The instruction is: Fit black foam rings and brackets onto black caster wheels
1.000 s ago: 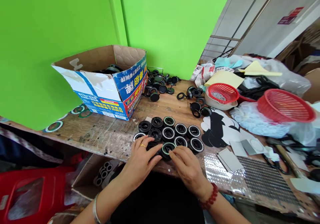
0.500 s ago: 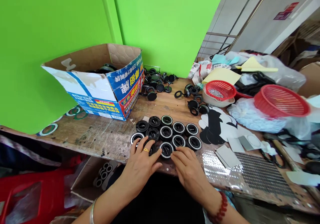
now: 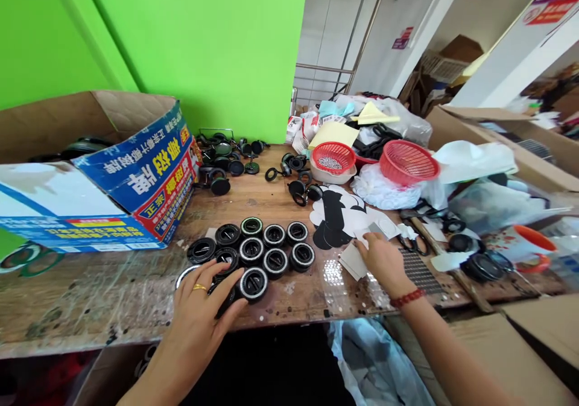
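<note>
Several black round parts (image 3: pixel 275 262), most with pale rings round their tops, stand in a tight cluster near the table's front edge. My left hand (image 3: pixel 203 300), with a gold ring on one finger, lies over the near-left parts. Its fingers are spread and touch them, hiding some. Over on the right, my right hand (image 3: pixel 384 264) reaches down onto flat grey cards (image 3: pixel 353 262). Its fingers are extended and a little apart, with the tips at the cards. No card is visibly lifted. Black and white flat cutouts (image 3: pixel 333 219) lie just beyond it.
A large blue and white cardboard box (image 3: pixel 136 183) stands at the left. Headphone-like black pieces (image 3: pixel 221 164) are heaped by the green wall. Red baskets (image 3: pixel 409 158), scissors (image 3: pixel 414 244), a hammer-like tool (image 3: pixel 452 270) and an orange-rimmed mug (image 3: pixel 520 246) crowd the right side.
My right hand has left the round parts and moved right to the grey cards. My left hand stays on the cluster. The view has turned to the right.
</note>
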Motion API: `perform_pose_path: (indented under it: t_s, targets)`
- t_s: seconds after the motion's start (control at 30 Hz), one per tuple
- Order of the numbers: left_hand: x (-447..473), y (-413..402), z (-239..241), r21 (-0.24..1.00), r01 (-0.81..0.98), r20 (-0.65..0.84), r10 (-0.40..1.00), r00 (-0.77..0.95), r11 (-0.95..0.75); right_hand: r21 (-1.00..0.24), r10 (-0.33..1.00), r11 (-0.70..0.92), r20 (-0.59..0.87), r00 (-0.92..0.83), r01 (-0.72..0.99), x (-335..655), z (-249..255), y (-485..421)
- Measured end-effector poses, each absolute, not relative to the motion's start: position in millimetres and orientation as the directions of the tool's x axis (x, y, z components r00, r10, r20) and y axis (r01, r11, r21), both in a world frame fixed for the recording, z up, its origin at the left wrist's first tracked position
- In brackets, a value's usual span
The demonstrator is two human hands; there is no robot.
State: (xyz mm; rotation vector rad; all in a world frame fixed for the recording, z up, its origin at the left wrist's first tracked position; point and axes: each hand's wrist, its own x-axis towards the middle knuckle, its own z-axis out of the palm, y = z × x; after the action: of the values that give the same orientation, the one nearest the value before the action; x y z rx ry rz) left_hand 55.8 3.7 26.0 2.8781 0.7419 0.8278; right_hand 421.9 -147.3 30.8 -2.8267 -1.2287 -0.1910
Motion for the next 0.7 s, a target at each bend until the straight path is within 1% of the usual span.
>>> perform_pose_path:
  t_s: [0.1, 0.3, 0.47, 0.57, 0.63, 0.7]
  targets:
    - [70, 1, 34, 0.213, 0.421, 0.515, 0.467, 0.719, -0.882, 0.06, 0.679, -0.733, 0.106, 0.726, 0.677, 441, 26, -147]
    - [89, -4, 34, 0.237, 0.393, 0.533, 0.457, 0.712, -0.889, 0.109, 0.679, -0.734, 0.073, 0.731, 0.67, 444, 17, -144]
    - [86, 1, 27, 0.224, 0.38, 0.522, 0.44, 0.731, -0.897, 0.13, 0.684, -0.728, 0.068, 0.726, 0.673, 455, 30, -146]
    - [81, 5, 27, 0.219, 0.379, 0.537, 0.435, 0.723, -0.899, 0.144, 0.692, -0.721, 0.101, 0.715, 0.678, 448, 38, -154]
    - [77, 8, 27, 0.23, 0.395, 0.548, 0.454, 0.703, -0.889, 0.147, 0.739, -0.674, 0.16, 0.655, 0.724, 434, 36, -164]
    - [72, 11, 26, 0.214, 0.391, 0.548, 0.441, 0.71, -0.895, 0.141, 0.833, -0.545, 0.203, 0.515, 0.826, 416, 28, -177]
